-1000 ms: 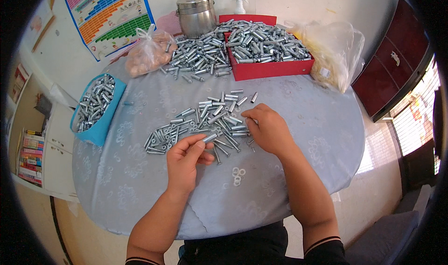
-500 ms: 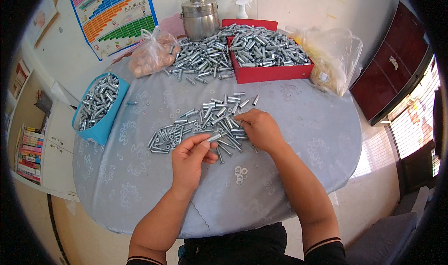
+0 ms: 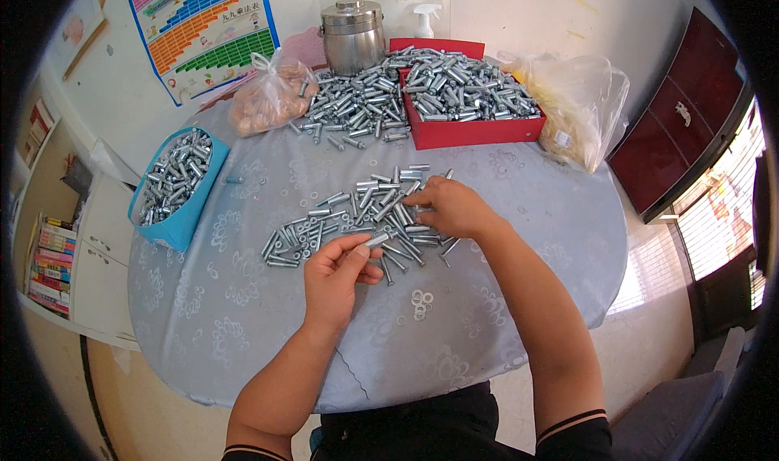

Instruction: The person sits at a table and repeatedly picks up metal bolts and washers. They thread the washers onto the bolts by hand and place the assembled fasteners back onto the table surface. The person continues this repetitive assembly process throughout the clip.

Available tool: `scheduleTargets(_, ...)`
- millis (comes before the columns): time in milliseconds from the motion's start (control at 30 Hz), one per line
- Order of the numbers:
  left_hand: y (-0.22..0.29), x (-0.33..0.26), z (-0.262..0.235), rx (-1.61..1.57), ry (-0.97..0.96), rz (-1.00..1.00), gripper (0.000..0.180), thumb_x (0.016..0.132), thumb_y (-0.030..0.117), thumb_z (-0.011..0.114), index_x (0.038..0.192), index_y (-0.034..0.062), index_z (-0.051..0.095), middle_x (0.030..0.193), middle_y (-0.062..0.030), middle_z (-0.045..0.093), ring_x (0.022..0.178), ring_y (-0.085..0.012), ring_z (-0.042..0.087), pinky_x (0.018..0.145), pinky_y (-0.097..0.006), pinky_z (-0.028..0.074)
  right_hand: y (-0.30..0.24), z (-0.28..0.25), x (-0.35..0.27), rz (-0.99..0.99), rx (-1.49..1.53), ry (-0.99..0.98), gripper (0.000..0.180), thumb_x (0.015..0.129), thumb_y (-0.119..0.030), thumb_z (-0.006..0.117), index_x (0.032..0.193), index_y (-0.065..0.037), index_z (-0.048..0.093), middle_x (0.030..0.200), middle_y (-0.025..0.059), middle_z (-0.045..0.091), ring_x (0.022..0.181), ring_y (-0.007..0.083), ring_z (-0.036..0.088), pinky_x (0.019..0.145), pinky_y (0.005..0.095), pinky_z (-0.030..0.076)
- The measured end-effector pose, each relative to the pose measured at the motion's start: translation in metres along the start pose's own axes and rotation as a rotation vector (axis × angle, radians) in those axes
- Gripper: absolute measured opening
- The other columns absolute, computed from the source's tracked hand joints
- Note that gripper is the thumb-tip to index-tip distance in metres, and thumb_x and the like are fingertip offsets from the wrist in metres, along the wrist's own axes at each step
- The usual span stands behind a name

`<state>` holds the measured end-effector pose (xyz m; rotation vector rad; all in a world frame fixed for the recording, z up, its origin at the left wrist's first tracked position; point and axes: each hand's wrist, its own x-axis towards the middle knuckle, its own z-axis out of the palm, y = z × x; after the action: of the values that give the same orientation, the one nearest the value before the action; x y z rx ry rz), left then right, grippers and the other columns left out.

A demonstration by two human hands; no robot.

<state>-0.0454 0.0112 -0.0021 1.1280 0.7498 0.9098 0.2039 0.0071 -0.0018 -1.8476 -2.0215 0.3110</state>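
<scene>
In my left hand (image 3: 331,274), thumb and fingers pinch a short metal sleeve (image 3: 377,240), silvery and tilted, just over the near side of a loose pile. Bolts, sleeves, nuts and washers make up this pile of metal parts (image 3: 319,215) on the tablecloth. My right hand (image 3: 456,206) reaches into its right side, palm down. Its thumb and forefinger are apart at the parts, with no held piece visible. A long bolt (image 3: 445,260) lies near the right wrist. Several flat washers (image 3: 420,303) rest closer to me.
A red box (image 3: 479,133) heaped with bolt assemblies stands at the back, more heaped beside it (image 3: 357,100). To the left is a blue container (image 3: 203,197) of similar parts. Plastic bags (image 3: 272,100) (image 3: 596,112) and a steel pot (image 3: 354,43) line the far side.
My right hand has shifted slightly right and its fingers have spread over the pile. The left hand still holds the sleeve. The whole view has shifted a little.
</scene>
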Motion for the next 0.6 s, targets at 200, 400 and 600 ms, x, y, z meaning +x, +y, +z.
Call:
scheduleTargets(200,-0.001,0.000,0.001,-0.008,-0.007,0.006,0.023,0.093,0.010,0.057,0.112,-0.0006,0.063,0.093,-0.0127,0.069,0.068,-0.0146,0.065,0.059,-0.027,0.055,0.006,0.000,0.003,-0.039,0.046,-0.016,0.038,0.075,-0.017,0.074,0.114,-0.018,0.070,0.094,0.0145,0.060,0.091,0.0318,0.059,0.081,0.0393,0.048)
scheduleTargets(400,0.002,-0.002,0.001,0.007,-0.008,-0.013,0.023,0.093,0.010,0.057,0.112,-0.0004,0.063,0.093,-0.0125,0.069,0.068,-0.0144,0.065,0.060,-0.027,0.054,-0.005,0.005,0.002,0.036,0.012,0.041,0.033,0.079,-0.030,0.070,0.111,-0.020,0.071,0.098,0.0149,0.060,0.096,0.0321,0.060,0.081,0.0412,0.050)
scheduleTargets(600,0.002,0.000,-0.001,-0.019,-0.011,-0.003,0.023,0.093,0.010,0.057,0.112,-0.0006,0.063,0.094,-0.0122,0.069,0.068,-0.0139,0.065,0.060,-0.026,0.054,-0.003,0.014,0.002,0.042,0.010,0.156,0.021,0.080,-0.027,0.067,0.098,-0.017,0.074,0.097,0.0111,0.061,0.093,0.0293,0.062,0.078,0.0404,0.051)
